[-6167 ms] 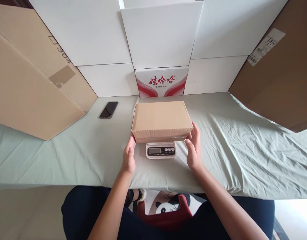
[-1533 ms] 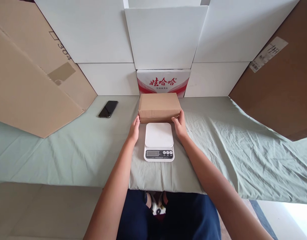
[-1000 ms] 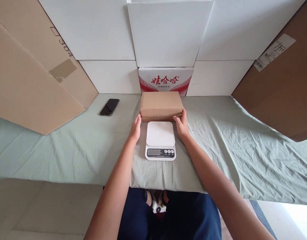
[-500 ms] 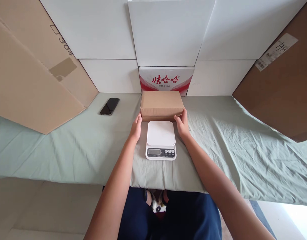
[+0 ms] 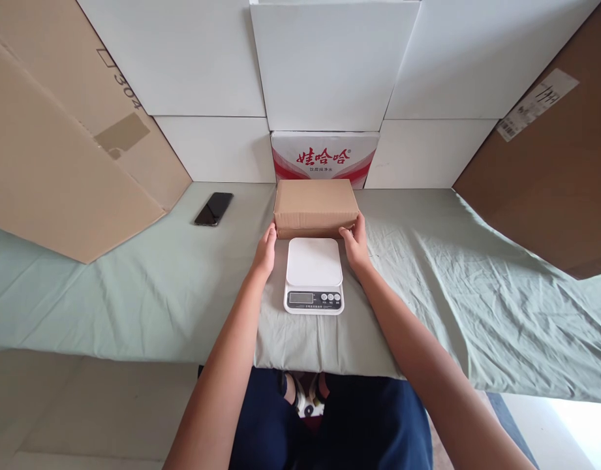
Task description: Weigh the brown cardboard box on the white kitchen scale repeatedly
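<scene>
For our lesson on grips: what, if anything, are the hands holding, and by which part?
A cardboard box, between both hands: the left hand at its near left corner, the right hand at its near right corner, thumb against the front.

Soft, fairly even light fills the frame, seemingly from the right, where the floor [image 5: 581,424] burns out to white at the lower right. The brown carton [image 5: 539,189] at the right edge sits in shade, while the carton [image 5: 50,150] at left is paler. Folds in the green cloth [image 5: 506,294] stand out in light and shadow at right. The dark trousers [image 5: 378,418] lose detail at bottom centre. Wide-angle stretching slants both cartons; the tiny lettering on the white scale [image 5: 314,262] is too small to read.
</scene>
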The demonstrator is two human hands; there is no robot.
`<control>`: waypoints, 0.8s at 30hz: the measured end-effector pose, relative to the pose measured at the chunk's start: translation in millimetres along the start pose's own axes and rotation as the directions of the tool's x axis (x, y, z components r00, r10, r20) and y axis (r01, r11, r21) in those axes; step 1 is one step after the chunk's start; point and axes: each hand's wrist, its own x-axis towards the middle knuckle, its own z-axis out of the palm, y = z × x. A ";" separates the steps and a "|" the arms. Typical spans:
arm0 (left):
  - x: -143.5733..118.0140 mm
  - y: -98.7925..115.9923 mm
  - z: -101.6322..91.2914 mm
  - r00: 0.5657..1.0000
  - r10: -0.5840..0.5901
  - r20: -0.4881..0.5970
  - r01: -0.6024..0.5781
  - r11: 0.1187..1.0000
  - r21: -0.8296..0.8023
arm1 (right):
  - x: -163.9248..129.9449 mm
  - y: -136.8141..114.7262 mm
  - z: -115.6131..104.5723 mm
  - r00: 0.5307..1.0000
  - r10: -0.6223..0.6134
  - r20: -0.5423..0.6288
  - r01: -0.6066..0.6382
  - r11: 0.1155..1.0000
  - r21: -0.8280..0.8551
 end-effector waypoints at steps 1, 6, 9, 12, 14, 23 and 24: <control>-0.2 0.2 0.0 1.000 -0.001 0.002 0.001 1.000 0.000 | -0.1 -0.3 0.0 1.000 0.005 -0.001 -0.005 1.000 0.005; -0.8 0.6 0.5 1.000 -0.006 0.002 0.006 1.000 -0.012 | -0.7 -0.6 -0.1 1.000 0.018 0.002 -0.018 1.000 0.019; -0.6 -0.6 0.4 1.000 0.000 -0.002 0.000 1.000 -0.003 | -0.8 -1.1 -0.1 1.000 0.005 0.009 -0.005 1.000 0.018; -0.3 -2.4 -0.2 1.000 -0.001 -0.004 0.001 1.000 0.002 | -0.8 -2.3 0.2 1.000 0.000 0.013 0.000 1.000 0.010; -0.2 -3.3 -0.5 1.000 0.001 -0.002 -0.001 1.000 -0.003 | -0.7 -3.2 0.4 1.000 0.001 0.013 -0.001 1.000 0.006; -0.2 -4.1 -0.7 1.000 0.010 0.002 -0.010 1.000 -0.011 | -1.8 -1.1 0.3 1.000 -0.016 0.022 0.016 1.000 -0.002; 0.0 -4.3 -0.9 1.000 0.010 0.004 -0.010 1.000 -0.007 | -1.9 -0.8 0.3 1.000 -0.017 0.023 0.017 1.000 -0.001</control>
